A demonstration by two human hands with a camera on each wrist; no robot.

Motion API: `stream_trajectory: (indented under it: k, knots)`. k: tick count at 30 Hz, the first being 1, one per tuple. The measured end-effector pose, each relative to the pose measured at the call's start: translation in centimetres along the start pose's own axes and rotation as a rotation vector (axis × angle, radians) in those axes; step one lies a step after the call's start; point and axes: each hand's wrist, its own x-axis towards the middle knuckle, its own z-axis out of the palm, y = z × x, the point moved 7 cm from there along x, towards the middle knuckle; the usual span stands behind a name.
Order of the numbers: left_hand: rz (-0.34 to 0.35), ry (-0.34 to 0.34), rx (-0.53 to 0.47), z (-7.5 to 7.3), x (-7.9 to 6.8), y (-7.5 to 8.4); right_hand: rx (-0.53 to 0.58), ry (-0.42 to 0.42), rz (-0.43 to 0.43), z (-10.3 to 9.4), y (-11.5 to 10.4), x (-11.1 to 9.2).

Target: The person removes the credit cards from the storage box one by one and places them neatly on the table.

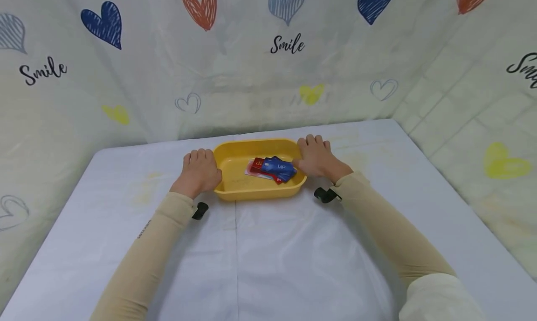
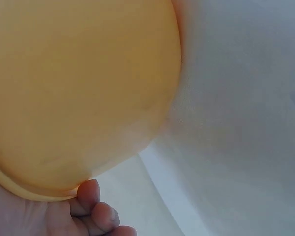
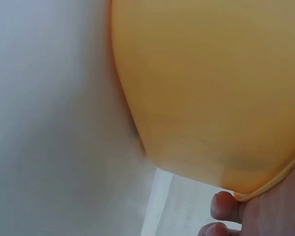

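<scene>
A yellow plastic basin (image 1: 235, 191) with rounded corners sits towards the back of the table. At its left end my left hand (image 1: 199, 172) grips the rim, thumb over the near inside edge. My right hand (image 1: 316, 157) holds the opposite end, its thumb reaching over the rim. Inside lie several cards in an overlapping pile: blue ones marked VIP (image 1: 280, 167), a red card (image 1: 257, 164) and a pale one partly covered beneath. Both wrist views show the basin's outer wall (image 2: 83, 88) close up, with fingertips (image 3: 223, 205) curled under the rim.
A white cloth (image 1: 268, 256) with a centre crease covers the table. Behind it hangs a pale sheet (image 1: 243, 64) printed with hearts and "Smile". Small black devices are strapped under the left wrist (image 1: 200, 211) and right wrist (image 1: 325, 195).
</scene>
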Motion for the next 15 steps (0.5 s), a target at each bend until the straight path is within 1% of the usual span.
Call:
stream_trajectory:
  k: [6,11,15]
  knots:
    - [-0.005,0.009,0.011,0.4,-0.4,-0.4,-0.009,0.009,-0.022,0.4,-0.4,-0.1]
    - [0.010,0.023,0.021,0.6,-0.8,-0.3,-0.019,0.011,-0.019,0.4,-0.5,-0.4]
    - [0.003,0.021,0.022,0.5,-1.1,-0.2,-0.021,0.011,-0.019,0.4,-0.6,-0.7]
